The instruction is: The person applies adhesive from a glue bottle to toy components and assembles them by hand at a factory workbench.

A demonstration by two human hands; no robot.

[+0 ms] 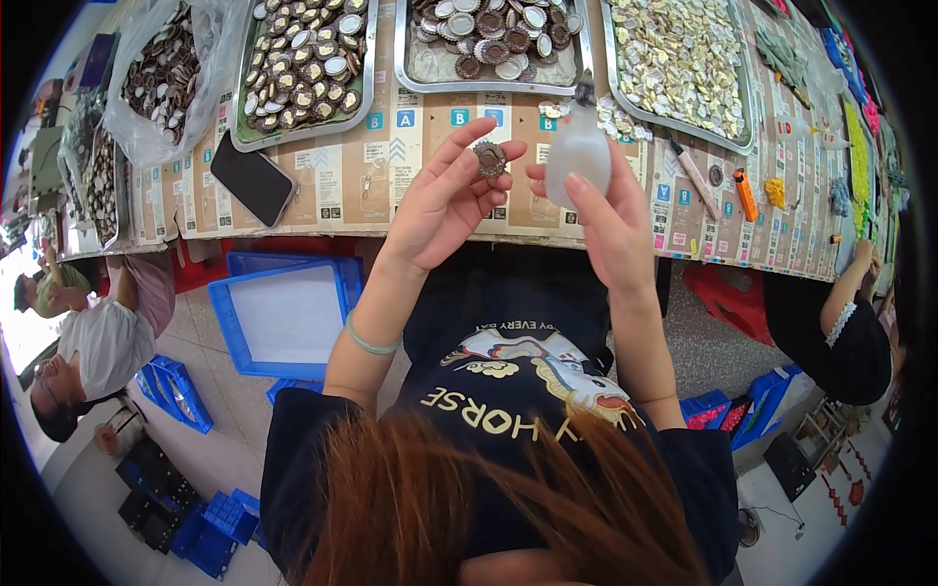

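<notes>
Between the thumb and fingers of my left hand (445, 190) is a small round dark brown piece with a scalloped rim (489, 159). A translucent white squeeze bottle (578, 156) with a dark tip pointing up and away is gripped in my right hand (614, 220). Both hands are raised over the near edge of the table (337, 210), a short gap apart. Beyond them a metal tray (493, 86) holds more brown scalloped pieces, some with white faces. A few small pale gold pieces (618, 119) lie on the table behind the bottle.
At the left are a tray of brown pieces with gold centres (305, 133), a plastic bag of pieces (164, 83) and a black phone (252, 181). A tray of gold pieces (679, 68), a pen (696, 182) and an orange cutter (746, 195) lie right. Co-workers sit at both sides.
</notes>
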